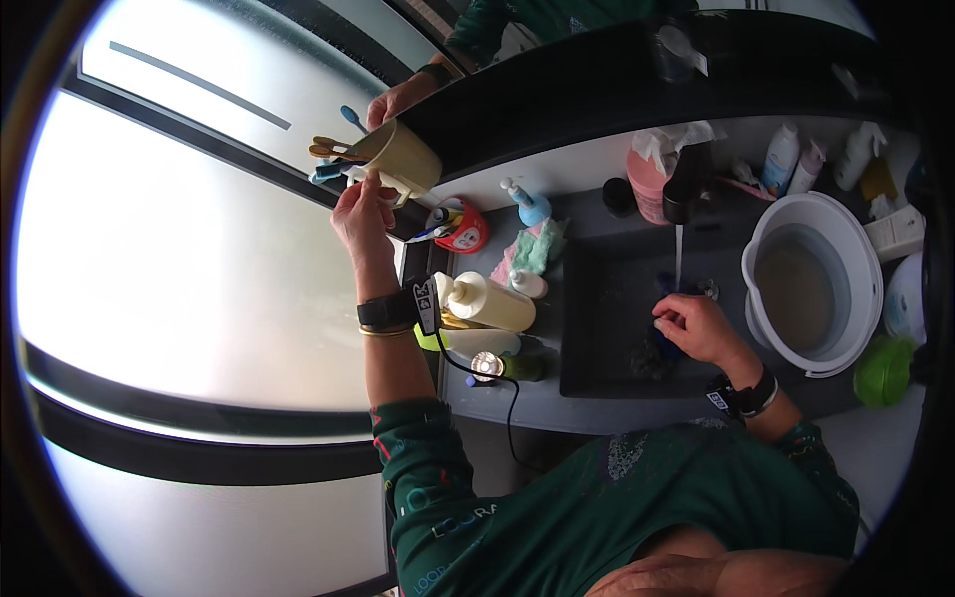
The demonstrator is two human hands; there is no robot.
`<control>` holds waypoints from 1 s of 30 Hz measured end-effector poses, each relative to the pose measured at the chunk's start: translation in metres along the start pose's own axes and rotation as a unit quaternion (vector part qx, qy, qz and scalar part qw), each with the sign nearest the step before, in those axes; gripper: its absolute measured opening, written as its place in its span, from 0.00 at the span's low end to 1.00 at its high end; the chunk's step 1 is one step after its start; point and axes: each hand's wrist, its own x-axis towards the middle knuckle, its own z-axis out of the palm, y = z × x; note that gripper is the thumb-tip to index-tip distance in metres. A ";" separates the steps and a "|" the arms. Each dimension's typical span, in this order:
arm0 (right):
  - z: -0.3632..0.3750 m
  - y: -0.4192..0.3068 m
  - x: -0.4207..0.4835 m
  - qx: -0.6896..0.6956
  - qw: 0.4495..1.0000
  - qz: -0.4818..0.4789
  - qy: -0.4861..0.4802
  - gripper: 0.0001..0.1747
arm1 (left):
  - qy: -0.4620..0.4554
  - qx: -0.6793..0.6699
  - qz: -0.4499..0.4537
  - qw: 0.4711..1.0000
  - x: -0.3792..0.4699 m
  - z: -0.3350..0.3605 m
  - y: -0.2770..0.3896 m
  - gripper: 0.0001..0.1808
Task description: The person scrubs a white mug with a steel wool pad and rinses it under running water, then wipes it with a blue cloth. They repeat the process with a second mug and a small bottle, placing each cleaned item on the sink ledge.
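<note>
My left hand point(365, 213) is raised at the upper left, with its fingers on the handle of a cream cup point(409, 160). The cup is tilted, and several toothbrushes point(336, 153) stick out of it to the left. My right hand point(697, 328) is over the dark sink basin point(597, 321), its fingers loosely curled just below a stream of water point(679, 257) from the black faucet point(679, 194). Dark blue cloth-like material point(666, 345) lies in the basin, partly behind my right hand; whether the fingers touch it I cannot tell.
A white bucket point(873, 291) of cloudy water stands right of the basin. To its left are a cream pump bottle point(496, 302), a red container point(468, 231), a blue pump bottle point(531, 209) and cloths point(539, 248). A pink tissue tub point(647, 186) stands behind. The black mirror cabinet edge point(537, 104) overhangs the counter.
</note>
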 end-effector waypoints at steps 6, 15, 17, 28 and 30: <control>0.001 0.001 -0.001 -0.010 1.000 -0.004 -0.006 0.08 | -0.009 -0.008 0.004 1.000 0.022 0.008 -0.012 0.17; 0.005 0.003 -0.002 -0.025 0.999 0.003 -0.044 0.07 | 0.022 0.117 -0.032 0.992 0.025 -0.003 -0.012 0.29; 0.005 0.005 -0.004 -0.017 0.999 0.003 -0.043 0.08 | 0.042 0.155 -0.022 0.987 0.008 -0.009 0.003 0.31; 0.026 0.016 0.000 -0.038 0.993 0.036 -0.106 0.08 | -0.134 -0.048 -0.046 0.989 -0.229 0.105 -0.044 0.12; 0.026 0.025 -0.008 -0.069 0.988 0.054 -0.123 0.09 | -0.191 -0.007 -0.144 0.971 -0.235 0.135 -0.094 0.14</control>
